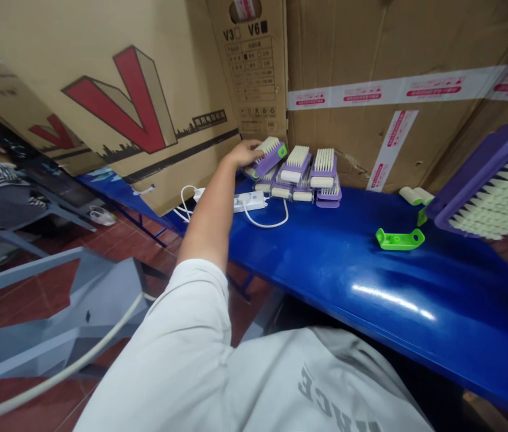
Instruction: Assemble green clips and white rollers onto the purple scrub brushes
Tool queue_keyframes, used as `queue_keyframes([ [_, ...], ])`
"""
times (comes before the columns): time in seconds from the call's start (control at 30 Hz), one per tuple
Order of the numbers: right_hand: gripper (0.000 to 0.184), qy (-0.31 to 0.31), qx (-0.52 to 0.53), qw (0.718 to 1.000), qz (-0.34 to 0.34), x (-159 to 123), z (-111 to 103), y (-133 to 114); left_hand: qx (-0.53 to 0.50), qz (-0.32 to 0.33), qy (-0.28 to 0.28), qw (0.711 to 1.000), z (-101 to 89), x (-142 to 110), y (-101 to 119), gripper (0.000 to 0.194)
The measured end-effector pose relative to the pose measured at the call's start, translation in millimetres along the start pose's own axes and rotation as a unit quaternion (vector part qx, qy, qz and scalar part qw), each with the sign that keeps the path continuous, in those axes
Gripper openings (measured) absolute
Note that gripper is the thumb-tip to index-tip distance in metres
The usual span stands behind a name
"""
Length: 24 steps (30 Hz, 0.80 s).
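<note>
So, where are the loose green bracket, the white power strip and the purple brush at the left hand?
Loose green bracket (400, 243), head view: middle of its base.
White power strip (256, 200), head view: casing top.
Purple brush (271, 161), head view: side below its bristles.

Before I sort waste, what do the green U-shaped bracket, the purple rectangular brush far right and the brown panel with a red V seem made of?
Green U-shaped bracket: probably moulded plastic, smooth, evenly coloured.
Purple rectangular brush: likely satin plastic, uniform purple; cream bristles perhaps synthetic, tapered.
Brown panel: likely matt cardboard, sharply folded.
</note>
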State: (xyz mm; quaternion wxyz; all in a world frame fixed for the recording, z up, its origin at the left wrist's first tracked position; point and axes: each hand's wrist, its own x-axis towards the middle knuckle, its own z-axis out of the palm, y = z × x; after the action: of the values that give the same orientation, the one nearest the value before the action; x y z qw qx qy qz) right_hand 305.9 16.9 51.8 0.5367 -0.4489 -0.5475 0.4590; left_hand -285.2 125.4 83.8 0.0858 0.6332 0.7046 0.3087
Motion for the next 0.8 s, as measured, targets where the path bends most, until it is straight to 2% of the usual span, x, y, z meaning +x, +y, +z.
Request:
queue_keyframes([
  [0.1, 0.06, 0.005, -0.001, 1.0, -0.004, -2, 2, 0, 0.0, -0.002, -0.009, 1.0, 3.3, 4, 7, 0.051],
  [0.27, 0.062, 0.0, 0.005, 1.0, -0.001, -3, 7, -2, 0.071, -0.025, -0.057, 0.996, 13.3, 10, 26, 0.054],
  [0.37, 0.063, 0.016, 0.013, 1.0, 0.0, -5, 9, -3, 0.094, -0.033, -0.054, 0.994, 18.5, 9, 31, 0.058],
  [0.47, 0.061, 0.003, 0.023, 1.0, -0.012, -4, 6, -2, 0.111, -0.045, -0.053, 0.991, 19.5, 8, 32, 0.062],
  [0.63, 0.054, -0.046, 0.024, 0.998, -0.04, 2, -1, 5, 0.14, -0.034, -0.019, 0.989, 13.9, 8, 28, 0.084],
  [0.8, 0.054, -0.05, 0.039, 0.997, -0.04, 4, -1, 9, 0.174, -0.013, -0.029, 0.984, 12.1, -2, 24, 0.072],
])
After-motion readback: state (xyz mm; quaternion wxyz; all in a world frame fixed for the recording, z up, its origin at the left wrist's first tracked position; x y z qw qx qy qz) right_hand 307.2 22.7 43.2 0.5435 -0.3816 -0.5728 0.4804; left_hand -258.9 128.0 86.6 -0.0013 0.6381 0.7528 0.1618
